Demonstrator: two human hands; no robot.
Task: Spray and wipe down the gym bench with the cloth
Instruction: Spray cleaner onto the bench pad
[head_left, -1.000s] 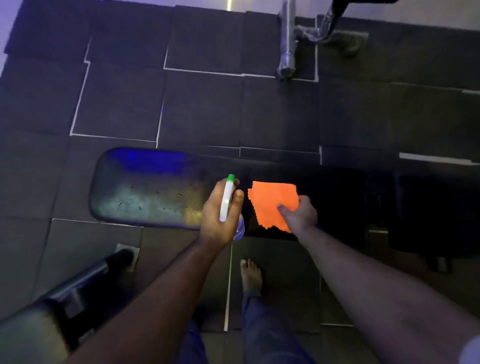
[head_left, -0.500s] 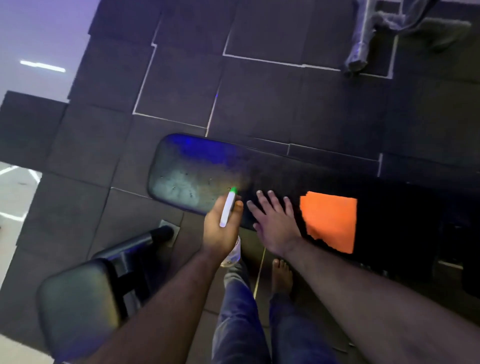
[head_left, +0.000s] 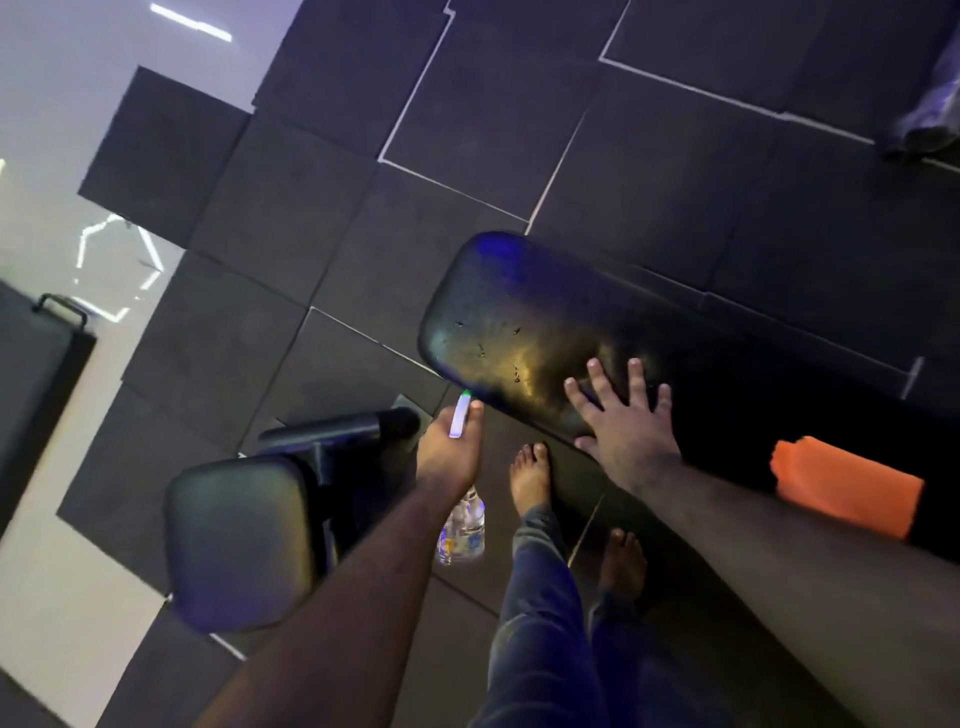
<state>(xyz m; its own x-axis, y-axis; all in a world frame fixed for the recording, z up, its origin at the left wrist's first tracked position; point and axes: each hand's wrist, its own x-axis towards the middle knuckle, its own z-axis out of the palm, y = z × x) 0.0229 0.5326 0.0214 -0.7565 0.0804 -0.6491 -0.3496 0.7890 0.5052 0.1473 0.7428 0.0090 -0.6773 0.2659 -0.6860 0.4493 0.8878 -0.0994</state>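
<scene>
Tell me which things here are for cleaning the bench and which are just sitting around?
For the job: spray bottle in the left hand, orange cloth, bench pad under the right hand.
Just around: second padded seat, floor mats.

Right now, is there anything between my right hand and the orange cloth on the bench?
Nothing visible. The right hand is spread open at the near edge of the bench, and the orange cloth lies further right, partly hidden behind the forearm. Only bare dark pad shows between them. The left hand holds the spray bottle.
</scene>
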